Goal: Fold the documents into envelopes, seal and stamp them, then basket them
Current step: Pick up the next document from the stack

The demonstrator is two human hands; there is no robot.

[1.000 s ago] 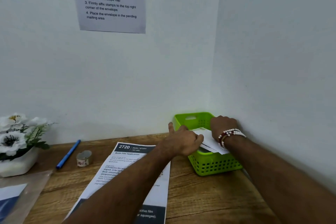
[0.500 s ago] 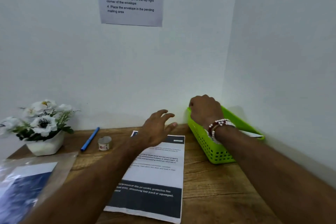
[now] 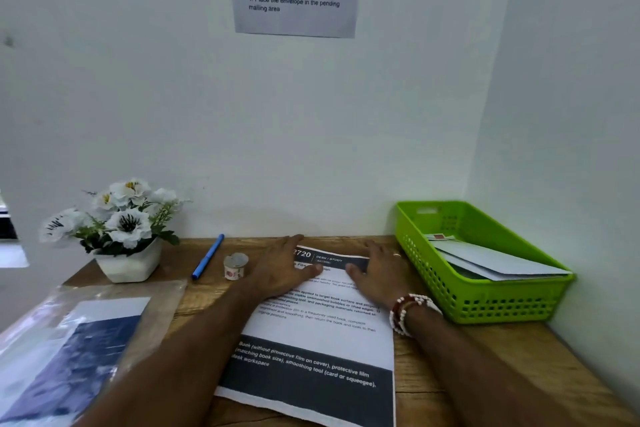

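Wooden surface (image 3: 426,392) carried the printed document (image 3: 322,326), lying flat. Left hand (image 3: 280,270) and right hand (image 3: 377,274) rested on its far end, fingers straight, grasping nothing. Just right of the sheet stood the green basket (image 3: 485,305), holding envelopes (image 3: 491,258). Left lay a blue pen (image 3: 207,256).
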